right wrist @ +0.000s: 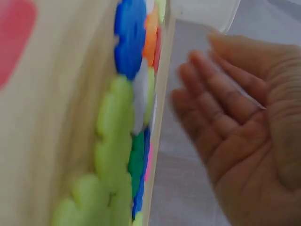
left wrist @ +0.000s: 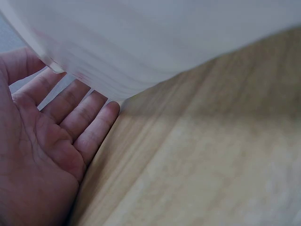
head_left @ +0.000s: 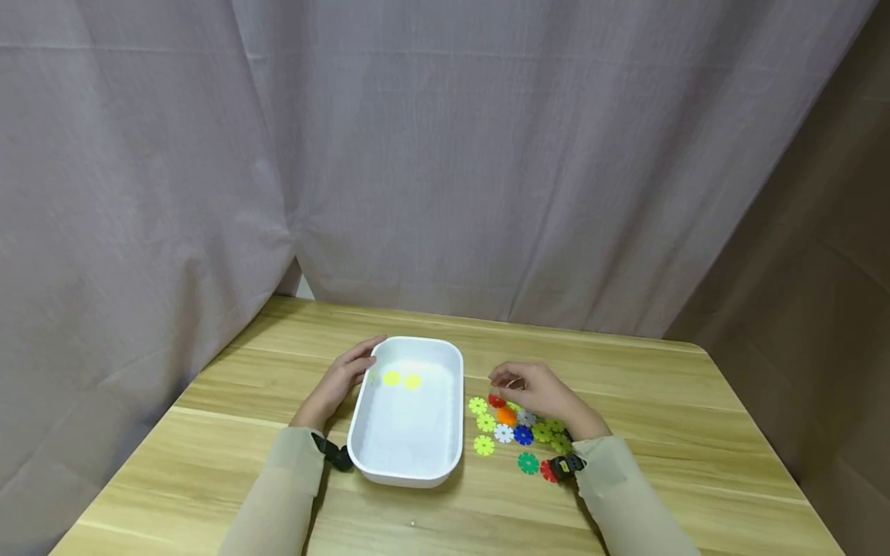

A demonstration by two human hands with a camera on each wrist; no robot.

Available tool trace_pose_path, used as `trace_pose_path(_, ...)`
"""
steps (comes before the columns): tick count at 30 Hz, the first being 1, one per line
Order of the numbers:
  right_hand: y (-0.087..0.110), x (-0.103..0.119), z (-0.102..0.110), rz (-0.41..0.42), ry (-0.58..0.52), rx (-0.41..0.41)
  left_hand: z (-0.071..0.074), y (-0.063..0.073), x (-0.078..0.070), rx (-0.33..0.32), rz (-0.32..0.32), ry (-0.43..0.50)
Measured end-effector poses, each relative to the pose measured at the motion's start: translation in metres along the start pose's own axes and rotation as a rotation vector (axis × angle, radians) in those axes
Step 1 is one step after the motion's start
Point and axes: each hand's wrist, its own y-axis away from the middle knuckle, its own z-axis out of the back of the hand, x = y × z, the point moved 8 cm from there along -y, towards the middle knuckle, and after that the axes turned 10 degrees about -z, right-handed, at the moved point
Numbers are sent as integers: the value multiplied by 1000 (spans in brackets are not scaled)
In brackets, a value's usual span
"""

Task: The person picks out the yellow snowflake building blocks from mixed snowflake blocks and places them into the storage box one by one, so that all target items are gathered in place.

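Note:
My left hand (head_left: 338, 384) holds the left side of a white tray (head_left: 406, 475), its thumb at the rim and its fingers along the outer wall. In the left wrist view, some fingertips of the left hand (left wrist: 61, 122) are hidden behind the tray (left wrist: 155, 42). Two yellow notched discs (head_left: 392, 378) lie inside the tray. Over the far edge of a loose pile of colored discs (head_left: 524, 435) hovers my right hand (head_left: 538, 390). The right wrist view shows the right hand (right wrist: 235, 108) with relaxed fingers, thumb apart, and nothing visible between them.
The pile right of the tray includes an orange disc (head_left: 507, 416), a white disc (head_left: 504, 433) and yellow ones. A green disc (head_left: 528, 463) and a red disc (head_left: 548, 471) lie nearer the front of the wooden table (head_left: 452, 525). A grey curtain (head_left: 445, 170) hangs behind.

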Motion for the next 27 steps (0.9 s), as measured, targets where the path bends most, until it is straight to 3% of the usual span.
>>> trace_pose_path(6, 2, 8, -19, 16, 68, 109, 1, 0, -1, 8, 1, 1)
trace_pose_path(14, -1, 15, -31, 64, 217, 38, 1, -1, -1, 8, 3, 2)
trace_pose_path(18, 0, 16, -36, 43, 265, 24, 0, 0, 1, 9, 9, 3)
trace_pose_path(22, -1, 14, -38, -7, 279, 20, -1, 0, 1, 12, 6, -1)
trace_pose_path(27, -3, 14, -38, -8, 249, 30, 0, 0, -1, 4, 1, -1)
